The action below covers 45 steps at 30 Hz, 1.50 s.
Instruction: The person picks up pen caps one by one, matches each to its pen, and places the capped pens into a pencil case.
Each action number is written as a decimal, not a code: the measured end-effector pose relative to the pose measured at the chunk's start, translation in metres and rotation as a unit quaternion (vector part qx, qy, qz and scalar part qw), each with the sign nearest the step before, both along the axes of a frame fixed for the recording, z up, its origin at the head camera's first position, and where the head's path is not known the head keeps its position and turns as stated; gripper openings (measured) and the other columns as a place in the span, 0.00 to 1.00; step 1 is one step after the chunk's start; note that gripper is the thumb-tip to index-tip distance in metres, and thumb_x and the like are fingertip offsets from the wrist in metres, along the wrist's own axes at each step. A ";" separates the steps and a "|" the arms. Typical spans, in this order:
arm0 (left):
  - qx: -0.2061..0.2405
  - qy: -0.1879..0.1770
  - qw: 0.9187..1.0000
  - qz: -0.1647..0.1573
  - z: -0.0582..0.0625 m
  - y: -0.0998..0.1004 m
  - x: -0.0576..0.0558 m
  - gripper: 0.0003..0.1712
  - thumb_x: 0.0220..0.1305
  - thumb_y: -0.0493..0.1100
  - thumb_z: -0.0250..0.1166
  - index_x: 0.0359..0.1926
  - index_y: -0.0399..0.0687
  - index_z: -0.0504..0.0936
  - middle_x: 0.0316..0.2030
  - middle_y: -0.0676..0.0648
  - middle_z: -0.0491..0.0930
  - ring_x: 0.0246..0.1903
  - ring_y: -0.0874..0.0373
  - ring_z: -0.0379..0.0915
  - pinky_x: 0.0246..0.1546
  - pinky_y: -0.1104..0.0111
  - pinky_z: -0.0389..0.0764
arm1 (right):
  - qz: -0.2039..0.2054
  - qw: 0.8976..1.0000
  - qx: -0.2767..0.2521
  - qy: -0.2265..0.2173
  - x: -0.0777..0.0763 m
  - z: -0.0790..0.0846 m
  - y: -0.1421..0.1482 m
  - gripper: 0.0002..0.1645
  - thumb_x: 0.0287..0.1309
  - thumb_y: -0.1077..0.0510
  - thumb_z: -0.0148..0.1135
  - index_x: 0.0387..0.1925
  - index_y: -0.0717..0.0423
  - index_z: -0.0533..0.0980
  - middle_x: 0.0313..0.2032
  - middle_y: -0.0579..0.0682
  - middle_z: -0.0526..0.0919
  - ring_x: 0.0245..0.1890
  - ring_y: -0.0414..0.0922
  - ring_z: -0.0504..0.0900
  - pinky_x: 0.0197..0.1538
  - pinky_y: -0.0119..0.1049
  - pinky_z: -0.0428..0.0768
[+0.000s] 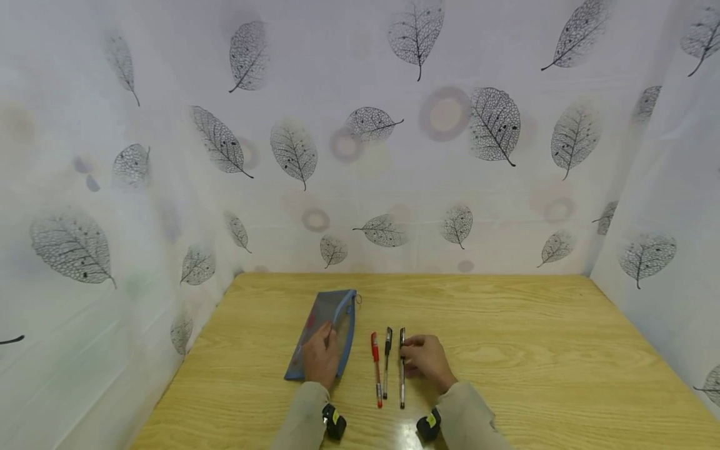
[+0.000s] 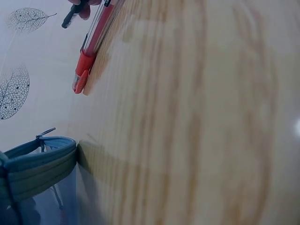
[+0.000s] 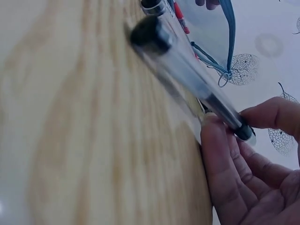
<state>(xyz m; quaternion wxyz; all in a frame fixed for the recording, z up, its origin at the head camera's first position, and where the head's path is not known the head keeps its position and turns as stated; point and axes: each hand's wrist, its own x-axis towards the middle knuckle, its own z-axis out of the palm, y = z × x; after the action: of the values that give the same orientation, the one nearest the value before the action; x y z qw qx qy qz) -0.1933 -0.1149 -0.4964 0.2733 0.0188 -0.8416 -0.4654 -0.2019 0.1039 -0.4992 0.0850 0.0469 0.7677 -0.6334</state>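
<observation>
A translucent pencil pouch point(image 1: 329, 305) with blue zip edging lies on the left part of the table, its mouth gaping in the left wrist view. My left hand point(image 1: 321, 359) pinches the edge of that mouth. On the right, my thumb and fingers pinch a clear-barrelled pen with a black cap point(image 1: 402, 382); this right hand point(image 1: 429, 361) grips it near the capped end. In the right wrist view the pen point(image 3: 187, 70) slants up off the table. Between the hands lie a red pen point(image 1: 375, 356) and a second black-capped pen point(image 1: 388, 342), side by side.
The wood-grain table point(image 1: 506, 325) reaches back to a pale curtain point(image 1: 382, 181) printed with leaves, which also runs along both sides. Each wrist wears a small black camera, such as the left one point(image 1: 335, 422).
</observation>
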 end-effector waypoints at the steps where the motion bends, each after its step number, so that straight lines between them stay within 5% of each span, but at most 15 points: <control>1: -0.001 0.003 1.000 0.001 0.000 0.000 0.000 0.15 0.64 0.30 0.59 0.50 0.23 0.79 0.50 0.31 0.79 0.52 0.36 0.75 0.53 0.48 0.75 | 0.003 1.000 -0.006 0.003 0.000 0.000 0.001 0.17 0.56 0.65 0.61 0.45 0.74 0.76 0.30 0.56 0.83 0.22 0.47 0.83 0.26 0.42 0.84; 26: 0.006 -0.006 1.000 -0.012 0.000 -0.001 0.001 0.15 0.67 0.30 0.57 0.51 0.22 0.77 0.50 0.29 0.78 0.52 0.35 0.74 0.53 0.47 0.75 | 0.094 0.986 -0.139 -0.024 0.002 0.000 0.017 0.26 0.59 0.68 0.60 0.56 0.75 0.66 0.37 0.61 0.85 0.30 0.50 0.86 0.35 0.44 0.86; 45: 0.022 -0.014 1.000 -0.015 0.002 -0.002 0.004 0.16 0.67 0.30 0.57 0.52 0.22 0.77 0.52 0.30 0.77 0.54 0.36 0.73 0.55 0.47 0.73 | 0.110 0.983 -0.145 0.015 -0.007 0.008 -0.001 0.28 0.58 0.69 0.62 0.58 0.75 0.66 0.41 0.67 0.83 0.34 0.52 0.86 0.37 0.48 0.85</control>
<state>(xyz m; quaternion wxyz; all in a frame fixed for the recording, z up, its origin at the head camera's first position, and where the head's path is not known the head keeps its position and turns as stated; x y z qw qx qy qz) -0.1896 -0.1170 -0.4940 0.2537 0.0189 -0.8350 -0.4878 -0.2084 0.1031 -0.4916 0.1485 -0.0601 0.6694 -0.7255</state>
